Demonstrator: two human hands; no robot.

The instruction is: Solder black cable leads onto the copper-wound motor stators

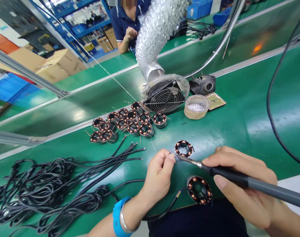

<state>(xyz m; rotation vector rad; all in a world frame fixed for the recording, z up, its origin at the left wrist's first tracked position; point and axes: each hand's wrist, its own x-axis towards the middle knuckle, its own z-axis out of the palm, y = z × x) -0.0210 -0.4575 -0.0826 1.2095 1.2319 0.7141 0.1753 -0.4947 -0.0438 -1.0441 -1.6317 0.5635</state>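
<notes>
My right hand [248,184] grips a soldering iron [229,176] by its dark handle, with the metal tip pointing left. That tip reaches the near left edge of a motor stator [184,148] with copper windings, lying on the green bench. At the same spot my left hand [160,174] pinches a thin wire between thumb and forefinger; the fingers partly cover it. Closer to my body a second stator [199,190] is tilted, with a black cable [173,202] leading to its coloured wires.
Several stators [132,127] stand grouped beyond my left hand. A fume fan [166,95] with a silver duct [150,39] is behind them, beside a round tub [196,107] and a dark holder [203,85]. Bundled black cables [48,187] cover the left. Another person [126,33] sits opposite.
</notes>
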